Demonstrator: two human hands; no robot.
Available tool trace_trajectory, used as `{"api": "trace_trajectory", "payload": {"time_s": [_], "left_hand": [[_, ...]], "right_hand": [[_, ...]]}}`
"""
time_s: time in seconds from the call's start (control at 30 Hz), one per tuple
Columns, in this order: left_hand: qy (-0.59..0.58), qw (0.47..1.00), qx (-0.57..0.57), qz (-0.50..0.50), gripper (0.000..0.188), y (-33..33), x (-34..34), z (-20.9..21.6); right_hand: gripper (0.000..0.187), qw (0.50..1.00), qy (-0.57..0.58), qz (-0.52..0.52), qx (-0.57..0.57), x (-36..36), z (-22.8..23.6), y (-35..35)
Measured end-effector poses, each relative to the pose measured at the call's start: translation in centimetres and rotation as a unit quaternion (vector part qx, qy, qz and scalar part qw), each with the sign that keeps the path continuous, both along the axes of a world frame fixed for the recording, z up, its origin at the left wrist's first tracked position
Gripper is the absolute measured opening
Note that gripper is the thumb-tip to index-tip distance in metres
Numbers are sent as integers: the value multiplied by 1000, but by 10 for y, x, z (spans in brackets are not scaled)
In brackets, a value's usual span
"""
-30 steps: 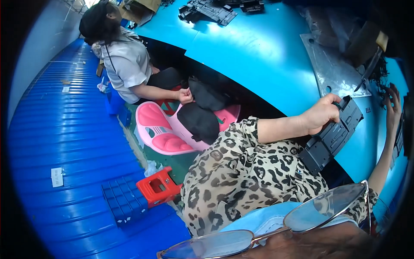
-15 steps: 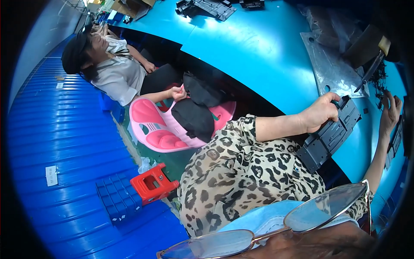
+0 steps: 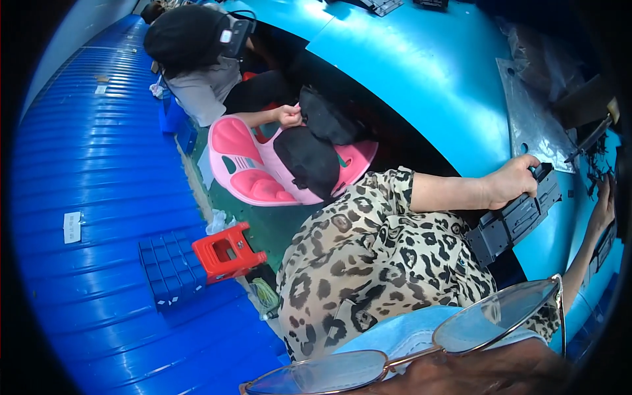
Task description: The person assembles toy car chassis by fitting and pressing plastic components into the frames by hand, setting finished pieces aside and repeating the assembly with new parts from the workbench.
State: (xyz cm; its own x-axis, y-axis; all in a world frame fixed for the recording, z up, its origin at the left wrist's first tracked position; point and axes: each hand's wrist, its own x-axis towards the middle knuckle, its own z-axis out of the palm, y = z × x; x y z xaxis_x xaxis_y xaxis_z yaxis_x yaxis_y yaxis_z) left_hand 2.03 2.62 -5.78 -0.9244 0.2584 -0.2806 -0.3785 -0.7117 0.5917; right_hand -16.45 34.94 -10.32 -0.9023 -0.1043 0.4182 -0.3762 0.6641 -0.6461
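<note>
My left hand (image 3: 512, 185) is closed on the upper end of a dark grey molded plastic part (image 3: 503, 232). This long ribbed piece is tilted, its lower end beside my leopard-print shirt at the table's edge. Far to the right, my right hand (image 3: 600, 209) reaches over the blue table with its fingers stretched out. Its fingertips are at a heap of small black plastic pieces (image 3: 598, 158); whether they touch one is too small to make out. Another dark plastic part (image 3: 604, 247) lies beside my right forearm, partly cut off by the picture's dark rim.
A clear plastic bag (image 3: 536, 125) and a brown cardboard box (image 3: 582, 102) are on the blue table (image 3: 408, 59). To the left, a co-worker in a black cap (image 3: 184, 39) sits by a pink seat (image 3: 247, 161) bearing black cloth. A red stool (image 3: 227, 253) adjoins a blue crate (image 3: 170, 270).
The view has shifted, so the scene sits differently. My right hand's fingers have come down to the heap of black pieces. The co-worker's head has turned; my left hand keeps its hold.
</note>
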Motion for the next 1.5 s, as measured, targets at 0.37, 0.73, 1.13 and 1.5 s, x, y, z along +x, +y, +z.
{"api": "trace_trajectory", "payload": {"time_s": [0.37,0.73,1.13,1.5], "left_hand": [[32,999,11,36,41,8,-3,-6],[57,998,-28,30,53,11,-3,-9],[96,990,-98,35,44,12,3,-10],[120,985,-113,46,30,14,2,-9]], "right_hand": [[32,995,43,65,70,14,28,5],[25,982,-97,158,-21,96,73,-30],[15,957,-169,236,10,156,66,-122],[30,961,-75,221,150,162,87,-147]]}}
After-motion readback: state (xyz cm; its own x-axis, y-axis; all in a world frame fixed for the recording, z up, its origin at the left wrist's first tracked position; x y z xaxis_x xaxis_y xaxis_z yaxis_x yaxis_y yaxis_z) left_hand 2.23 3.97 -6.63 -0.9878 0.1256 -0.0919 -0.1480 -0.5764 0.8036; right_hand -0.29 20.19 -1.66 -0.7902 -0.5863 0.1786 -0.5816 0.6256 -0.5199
